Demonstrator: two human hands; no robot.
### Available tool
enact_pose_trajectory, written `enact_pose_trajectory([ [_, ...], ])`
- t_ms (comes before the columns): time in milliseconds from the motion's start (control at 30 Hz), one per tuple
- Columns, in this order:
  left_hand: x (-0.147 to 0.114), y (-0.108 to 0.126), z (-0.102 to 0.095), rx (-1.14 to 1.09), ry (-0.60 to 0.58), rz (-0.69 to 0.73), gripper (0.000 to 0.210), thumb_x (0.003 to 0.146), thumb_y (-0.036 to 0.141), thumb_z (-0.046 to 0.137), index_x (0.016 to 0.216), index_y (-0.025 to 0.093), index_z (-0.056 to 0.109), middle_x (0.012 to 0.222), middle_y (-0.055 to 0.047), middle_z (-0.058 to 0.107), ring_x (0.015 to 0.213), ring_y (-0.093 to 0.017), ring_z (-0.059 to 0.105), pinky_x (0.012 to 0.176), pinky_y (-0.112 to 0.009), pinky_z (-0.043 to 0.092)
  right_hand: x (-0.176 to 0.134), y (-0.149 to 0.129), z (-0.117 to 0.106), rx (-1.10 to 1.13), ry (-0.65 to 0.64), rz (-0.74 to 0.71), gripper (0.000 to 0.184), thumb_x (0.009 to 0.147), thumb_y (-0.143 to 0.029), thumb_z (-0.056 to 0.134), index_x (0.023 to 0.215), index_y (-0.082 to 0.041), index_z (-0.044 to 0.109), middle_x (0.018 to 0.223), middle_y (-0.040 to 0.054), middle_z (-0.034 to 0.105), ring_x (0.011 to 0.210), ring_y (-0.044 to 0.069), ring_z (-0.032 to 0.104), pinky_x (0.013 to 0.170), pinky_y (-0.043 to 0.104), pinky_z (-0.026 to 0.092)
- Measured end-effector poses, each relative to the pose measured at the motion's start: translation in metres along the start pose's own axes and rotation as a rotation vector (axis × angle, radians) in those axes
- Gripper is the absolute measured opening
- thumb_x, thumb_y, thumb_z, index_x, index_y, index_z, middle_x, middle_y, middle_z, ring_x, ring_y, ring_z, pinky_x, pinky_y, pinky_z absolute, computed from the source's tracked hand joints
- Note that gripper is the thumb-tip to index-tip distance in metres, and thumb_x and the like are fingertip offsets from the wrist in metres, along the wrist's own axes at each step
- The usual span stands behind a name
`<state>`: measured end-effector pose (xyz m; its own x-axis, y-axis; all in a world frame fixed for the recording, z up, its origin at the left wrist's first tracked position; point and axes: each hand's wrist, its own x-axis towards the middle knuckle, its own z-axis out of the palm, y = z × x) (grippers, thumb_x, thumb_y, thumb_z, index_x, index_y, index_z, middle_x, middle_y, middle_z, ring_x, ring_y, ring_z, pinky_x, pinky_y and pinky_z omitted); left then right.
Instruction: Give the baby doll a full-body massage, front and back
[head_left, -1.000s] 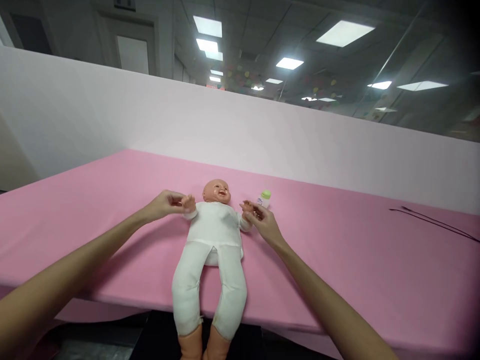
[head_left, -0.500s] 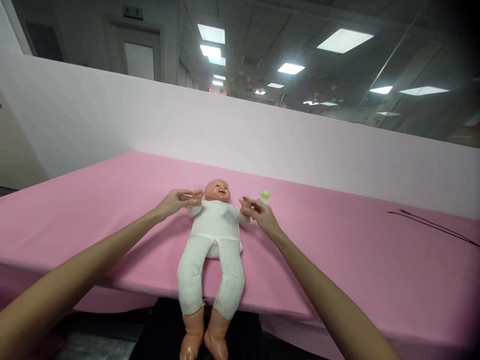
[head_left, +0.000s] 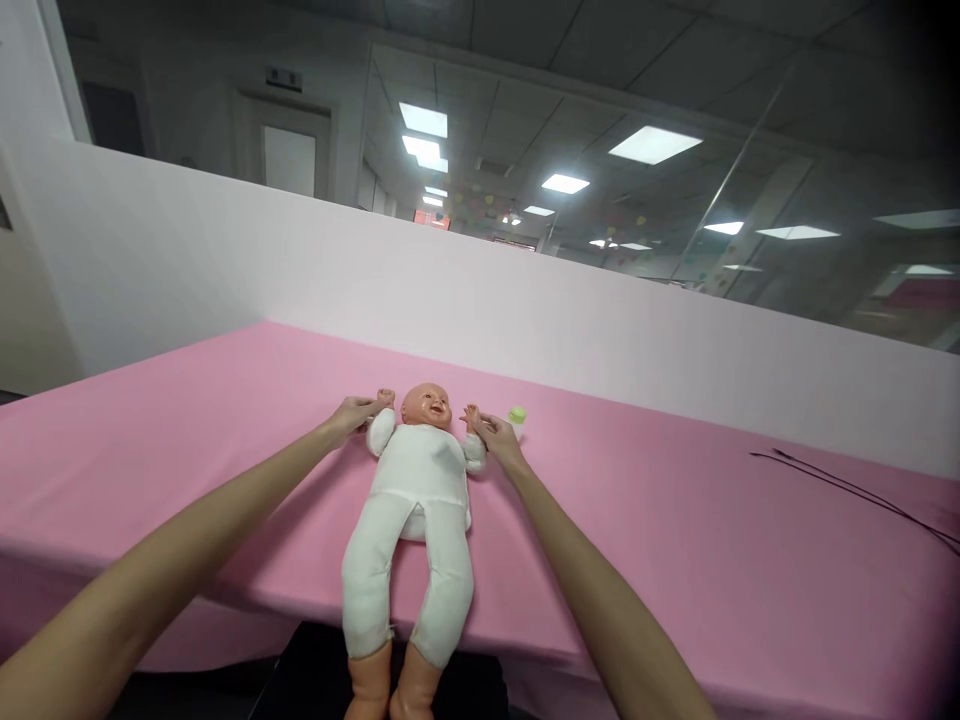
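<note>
Pink cloth-covered table | baby doll in white suit lies face-up, legs over near edge | left hand and right hand each pinch a doll wrist, arms raised beside head | step: positioning arms | next likely needs gentle, even handling | green-capped bottle nearby.

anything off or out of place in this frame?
Mostly tidy. The doll lies on its back with its lower legs hanging past the near edge of the pink table. Left hand and right hand each grip a doll hand. A black cable trails at right.
</note>
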<state>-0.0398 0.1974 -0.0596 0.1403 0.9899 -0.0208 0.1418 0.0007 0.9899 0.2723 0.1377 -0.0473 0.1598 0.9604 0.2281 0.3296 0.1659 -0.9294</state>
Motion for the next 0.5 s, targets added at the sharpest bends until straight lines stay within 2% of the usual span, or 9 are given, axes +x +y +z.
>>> enact_pose_trajectory([
  [100, -0.027, 0.005, -0.024, 0.081, -0.283, 0.322, 0.033, 0.079, 0.049, 0.081, 0.093, 0.019, 0.077, 0.091, -0.005, 0.073, 0.086, -0.021, 0.065, 0.073, -0.028, 0.049, -0.032, -0.013, -0.022, -0.063, -0.258, -0.153, 0.042, 0.085, -0.043, 0.074, 0.121, -0.02, 0.075, 0.125, 0.0108, 0.075, 0.11, 0.027, 0.068, 0.095, 0.04, 0.054],
  [200, -0.054, -0.004, -0.042, 0.285, -0.545, 0.51, 0.026, 0.081, 0.033, 0.079, 0.105, 0.023, 0.08, 0.105, -0.007, 0.076, 0.101, -0.025, 0.067, 0.088, -0.033, 0.051, -0.067, -0.013, -0.036, -0.161, -0.528, -0.214, 0.037, 0.083, -0.039, 0.078, 0.116, -0.022, 0.078, 0.121, 0.0102, 0.075, 0.109, 0.028, 0.067, 0.095, 0.042, 0.053],
  [267, -0.068, -0.017, -0.048, 0.368, -0.664, 0.596, 0.027, 0.084, 0.028, 0.077, 0.11, 0.025, 0.081, 0.115, -0.008, 0.076, 0.109, -0.027, 0.067, 0.095, -0.035, 0.05, -0.084, -0.008, -0.038, -0.195, -0.593, -0.246, 0.031, 0.082, -0.037, 0.079, 0.109, -0.022, 0.079, 0.116, 0.0098, 0.075, 0.107, 0.028, 0.067, 0.094, 0.041, 0.052],
  [367, -0.077, -0.034, -0.048, 0.348, -0.723, 0.652, 0.025, 0.085, 0.028, 0.076, 0.109, 0.026, 0.082, 0.121, -0.01, 0.074, 0.113, -0.027, 0.067, 0.097, -0.035, 0.051, -0.094, 0.001, -0.037, -0.18, -0.597, -0.248, 0.026, 0.083, -0.037, 0.078, 0.105, -0.021, 0.08, 0.113, 0.0092, 0.074, 0.106, 0.027, 0.066, 0.093, 0.039, 0.052],
  [433, -0.076, -0.036, -0.045, 0.335, -0.661, 0.612, 0.026, 0.084, 0.032, 0.077, 0.108, 0.025, 0.083, 0.116, -0.01, 0.076, 0.108, -0.027, 0.068, 0.093, -0.034, 0.052, -0.091, 0.004, -0.036, -0.156, -0.583, -0.207, 0.031, 0.082, -0.038, 0.079, 0.106, -0.02, 0.08, 0.113, 0.0097, 0.074, 0.104, 0.027, 0.066, 0.092, 0.039, 0.052],
  [500, -0.071, -0.03, -0.04, 0.324, -0.542, 0.524, 0.027, 0.083, 0.037, 0.078, 0.107, 0.025, 0.083, 0.106, -0.008, 0.078, 0.098, -0.025, 0.069, 0.086, -0.033, 0.052, -0.08, 0.004, -0.036, -0.118, -0.512, -0.162, 0.037, 0.08, -0.039, 0.08, 0.111, -0.019, 0.079, 0.112, 0.0098, 0.075, 0.102, 0.026, 0.067, 0.091, 0.039, 0.052],
])
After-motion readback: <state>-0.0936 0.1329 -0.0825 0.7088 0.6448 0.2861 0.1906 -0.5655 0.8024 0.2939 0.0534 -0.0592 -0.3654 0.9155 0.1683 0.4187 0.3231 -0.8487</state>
